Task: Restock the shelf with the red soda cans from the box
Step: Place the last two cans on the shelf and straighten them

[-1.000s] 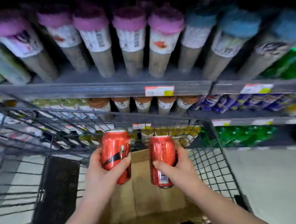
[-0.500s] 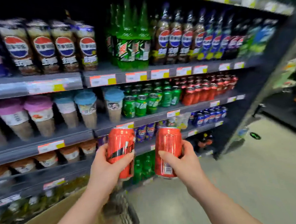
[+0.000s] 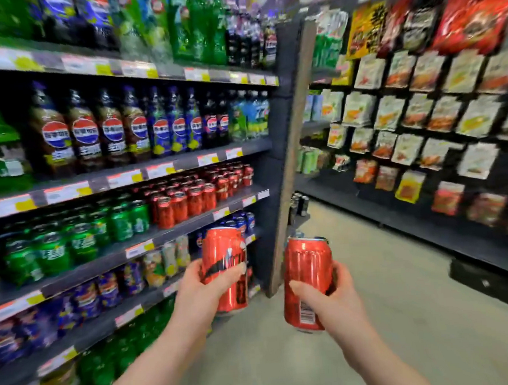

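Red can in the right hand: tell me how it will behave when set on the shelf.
The red can looks rigid and smooth, so probably slippery. It's tall and round: likely steady upright, apt to roll if tipped against the shelved red cans.

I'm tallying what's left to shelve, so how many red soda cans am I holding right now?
2. One red aluminium soda can is in the left hand, upright; the other red can is in the right hand, also upright. Neither is on the shelf yet.
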The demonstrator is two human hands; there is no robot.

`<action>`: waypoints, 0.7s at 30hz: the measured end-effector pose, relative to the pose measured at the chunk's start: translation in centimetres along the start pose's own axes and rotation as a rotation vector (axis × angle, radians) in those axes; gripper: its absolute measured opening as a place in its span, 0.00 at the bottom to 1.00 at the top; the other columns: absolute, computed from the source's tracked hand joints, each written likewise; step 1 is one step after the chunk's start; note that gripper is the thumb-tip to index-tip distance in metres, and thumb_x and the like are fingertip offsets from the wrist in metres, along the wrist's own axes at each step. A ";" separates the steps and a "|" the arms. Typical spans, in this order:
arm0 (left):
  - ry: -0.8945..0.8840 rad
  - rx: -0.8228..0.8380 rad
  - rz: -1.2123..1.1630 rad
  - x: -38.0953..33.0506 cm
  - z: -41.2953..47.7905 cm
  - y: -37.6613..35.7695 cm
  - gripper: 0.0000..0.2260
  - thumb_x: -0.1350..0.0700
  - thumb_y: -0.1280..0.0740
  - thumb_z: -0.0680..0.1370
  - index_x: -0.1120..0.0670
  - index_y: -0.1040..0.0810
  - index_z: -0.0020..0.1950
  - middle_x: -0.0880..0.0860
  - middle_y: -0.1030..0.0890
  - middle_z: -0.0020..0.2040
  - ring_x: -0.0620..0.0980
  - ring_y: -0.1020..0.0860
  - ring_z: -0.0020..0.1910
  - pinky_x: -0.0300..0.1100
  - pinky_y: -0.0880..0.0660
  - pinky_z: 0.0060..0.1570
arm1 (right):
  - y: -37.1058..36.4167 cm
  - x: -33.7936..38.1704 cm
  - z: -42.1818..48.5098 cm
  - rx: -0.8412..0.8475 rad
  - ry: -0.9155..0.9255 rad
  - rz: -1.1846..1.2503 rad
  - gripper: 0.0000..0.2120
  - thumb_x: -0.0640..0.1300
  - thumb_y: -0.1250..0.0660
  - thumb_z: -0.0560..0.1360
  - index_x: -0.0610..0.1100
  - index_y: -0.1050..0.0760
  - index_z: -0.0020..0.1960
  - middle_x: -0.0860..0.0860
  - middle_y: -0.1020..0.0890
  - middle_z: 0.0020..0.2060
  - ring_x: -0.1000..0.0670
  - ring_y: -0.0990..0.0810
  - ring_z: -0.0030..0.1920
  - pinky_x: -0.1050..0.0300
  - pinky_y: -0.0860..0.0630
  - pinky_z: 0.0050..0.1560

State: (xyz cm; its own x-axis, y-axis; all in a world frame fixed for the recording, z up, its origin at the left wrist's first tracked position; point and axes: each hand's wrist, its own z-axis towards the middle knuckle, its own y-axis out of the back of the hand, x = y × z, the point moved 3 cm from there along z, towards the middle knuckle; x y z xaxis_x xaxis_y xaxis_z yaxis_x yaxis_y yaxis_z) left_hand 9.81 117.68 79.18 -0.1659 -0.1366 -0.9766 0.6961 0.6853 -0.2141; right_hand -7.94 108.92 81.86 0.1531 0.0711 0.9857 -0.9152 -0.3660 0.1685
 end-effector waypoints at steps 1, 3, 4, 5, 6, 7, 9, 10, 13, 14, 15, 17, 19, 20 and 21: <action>0.004 0.021 0.007 0.1 0.5 -1.7 0.30 0.49 0.21 0.56 0.53 0.25 0.55 0.53 0.17 0.47 0.49 0.17 0.41 0.40 0.22 0.34 | 1.5 -0.2 0.6 -0.021 -0.002 0.003 0.22 0.48 0.23 0.59 0.53 0.31 0.47 0.54 0.20 0.45 0.53 0.20 0.45 0.53 0.24 0.50; 0.015 0.056 0.025 0.5 1.7 -4.6 0.34 0.44 0.22 0.51 0.52 0.25 0.55 0.55 0.17 0.48 0.53 0.17 0.44 0.48 0.19 0.38 | 4.1 -0.7 2.1 -0.069 -0.012 0.013 0.19 0.42 0.23 0.64 0.52 0.31 0.45 0.52 0.20 0.45 0.50 0.20 0.45 0.50 0.24 0.51; 0.020 0.075 0.029 0.8 2.4 -6.0 0.36 0.43 0.22 0.50 0.52 0.24 0.56 0.55 0.17 0.49 0.55 0.17 0.45 0.50 0.19 0.38 | 5.3 -1.0 2.9 -0.093 -0.014 0.017 0.19 0.40 0.24 0.65 0.52 0.31 0.47 0.52 0.20 0.45 0.50 0.20 0.46 0.49 0.23 0.52; 0.022 0.091 0.033 1.1 3.3 -7.2 0.36 0.44 0.22 0.51 0.51 0.25 0.57 0.55 0.17 0.50 0.55 0.17 0.46 0.48 0.19 0.36 | 6.3 -1.2 3.9 -0.114 -0.012 0.018 0.21 0.41 0.24 0.65 0.52 0.31 0.49 0.51 0.20 0.46 0.49 0.20 0.46 0.48 0.23 0.53; 0.022 0.107 0.043 1.4 4.2 -8.6 0.35 0.45 0.22 0.53 0.51 0.25 0.58 0.54 0.17 0.50 0.54 0.17 0.46 0.45 0.20 0.34 | 7.3 -1.5 4.9 -0.131 -0.011 0.015 0.22 0.41 0.24 0.65 0.53 0.32 0.52 0.51 0.20 0.46 0.49 0.19 0.47 0.47 0.23 0.53; 0.021 0.126 0.056 1.6 5.2 -10.0 0.33 0.46 0.22 0.56 0.50 0.25 0.58 0.53 0.17 0.50 0.52 0.17 0.45 0.43 0.21 0.33 | 8.2 -1.8 6.1 -0.146 -0.010 0.013 0.24 0.42 0.24 0.65 0.53 0.32 0.54 0.51 0.20 0.46 0.50 0.19 0.47 0.47 0.22 0.53; 0.021 0.170 0.061 2.1 7.3 -13.0 0.30 0.48 0.24 0.58 0.50 0.26 0.59 0.52 0.17 0.51 0.51 0.17 0.45 0.41 0.21 0.33 | 10.0 -2.3 8.9 -0.172 -0.009 0.020 0.26 0.42 0.23 0.65 0.52 0.32 0.57 0.52 0.20 0.47 0.50 0.19 0.47 0.47 0.21 0.51; 0.021 0.189 0.062 2.3 8.6 -14.5 0.30 0.49 0.25 0.58 0.49 0.26 0.59 0.52 0.17 0.51 0.50 0.16 0.44 0.41 0.21 0.32 | 10.9 -2.5 10.5 -0.183 -0.008 0.023 0.27 0.43 0.23 0.65 0.52 0.32 0.58 0.52 0.20 0.47 0.50 0.19 0.47 0.46 0.21 0.52; 0.022 0.225 0.053 3.3 13.0 -18.8 0.26 0.47 0.25 0.57 0.45 0.27 0.53 0.51 0.19 0.51 0.51 0.17 0.43 0.42 0.22 0.32 | 13.1 -2.9 15.7 -0.220 0.003 0.018 0.26 0.42 0.23 0.65 0.53 0.32 0.56 0.53 0.20 0.47 0.50 0.19 0.48 0.45 0.22 0.54; 0.022 0.236 0.050 3.8 14.8 -20.3 0.27 0.46 0.24 0.55 0.45 0.27 0.52 0.51 0.19 0.51 0.52 0.17 0.45 0.43 0.22 0.34 | 13.8 -3.2 17.7 -0.233 0.003 0.014 0.24 0.42 0.23 0.65 0.53 0.32 0.55 0.52 0.20 0.47 0.50 0.19 0.47 0.45 0.22 0.54; 0.028 0.246 0.042 4.2 16.6 -21.7 0.30 0.44 0.23 0.53 0.45 0.27 0.53 0.51 0.19 0.51 0.52 0.17 0.46 0.44 0.21 0.36 | 14.7 -3.3 19.7 -0.247 0.000 0.008 0.24 0.42 0.23 0.64 0.53 0.32 0.54 0.52 0.20 0.47 0.50 0.19 0.48 0.44 0.22 0.54; 0.056 0.256 0.040 4.8 20.1 -24.6 0.36 0.44 0.23 0.51 0.47 0.28 0.57 0.53 0.19 0.52 0.53 0.17 0.47 0.46 0.20 0.37 | 16.5 -3.8 23.6 -0.278 -0.024 -0.014 0.27 0.44 0.23 0.63 0.52 0.32 0.57 0.52 0.20 0.47 0.49 0.20 0.48 0.43 0.23 0.55; 0.059 0.274 0.044 5.2 23.3 -27.1 0.37 0.44 0.24 0.49 0.48 0.28 0.57 0.54 0.19 0.52 0.53 0.17 0.47 0.45 0.20 0.35 | 17.8 -4.1 27.3 -0.313 -0.038 -0.027 0.28 0.43 0.22 0.63 0.51 0.32 0.57 0.51 0.20 0.47 0.48 0.20 0.48 0.42 0.24 0.57; 0.058 0.277 0.039 5.3 24.9 -28.4 0.36 0.43 0.24 0.49 0.48 0.28 0.56 0.54 0.19 0.52 0.53 0.17 0.47 0.45 0.20 0.35 | 18.5 -4.2 29.2 -0.329 -0.039 -0.028 0.28 0.42 0.22 0.63 0.51 0.32 0.57 0.50 0.20 0.47 0.47 0.20 0.49 0.42 0.24 0.57; 0.061 0.274 0.035 5.4 26.5 -29.6 0.36 0.44 0.24 0.49 0.48 0.28 0.55 0.55 0.19 0.52 0.54 0.17 0.47 0.46 0.19 0.35 | 19.1 -4.4 31.0 -0.336 -0.039 -0.020 0.28 0.42 0.22 0.63 0.51 0.32 0.58 0.49 0.20 0.48 0.46 0.20 0.50 0.42 0.24 0.58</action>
State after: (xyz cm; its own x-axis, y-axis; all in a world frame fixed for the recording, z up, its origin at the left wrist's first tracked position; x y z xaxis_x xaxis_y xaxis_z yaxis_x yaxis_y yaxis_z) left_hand 6.81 77.75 79.70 -0.1749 -0.0672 -0.9823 0.8636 0.4687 -0.1859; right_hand -14.53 72.85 80.98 0.1806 0.0376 0.9828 -0.9825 -0.0385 0.1820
